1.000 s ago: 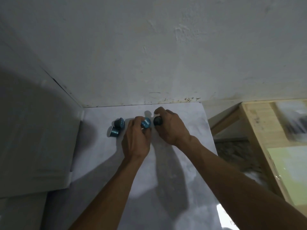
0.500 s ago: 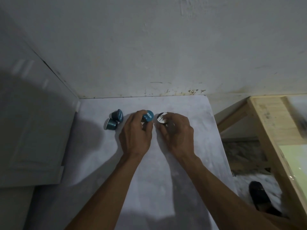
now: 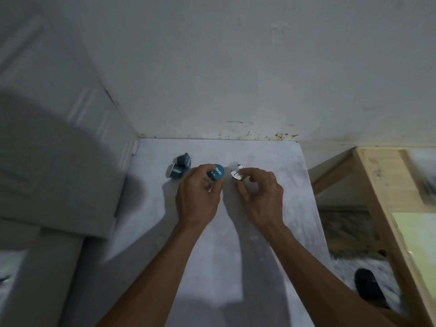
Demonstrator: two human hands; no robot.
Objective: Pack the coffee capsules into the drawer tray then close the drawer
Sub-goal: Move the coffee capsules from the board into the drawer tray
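Left hand (image 3: 199, 197) fingers curled round blue capsule (image 3: 217, 172), just above white desk (image 3: 271, 227). Right hand (image 3: 258, 197) fingers pinch silver-lid capsule (image 3: 236, 173). Two more blue capsules (image 3: 180, 165) lie on desk, left, touching.

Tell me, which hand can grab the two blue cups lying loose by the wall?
Probably the left hand. The two loose capsules lie just to its left, while the right hand sits farther away. Both hands already hold a capsule.
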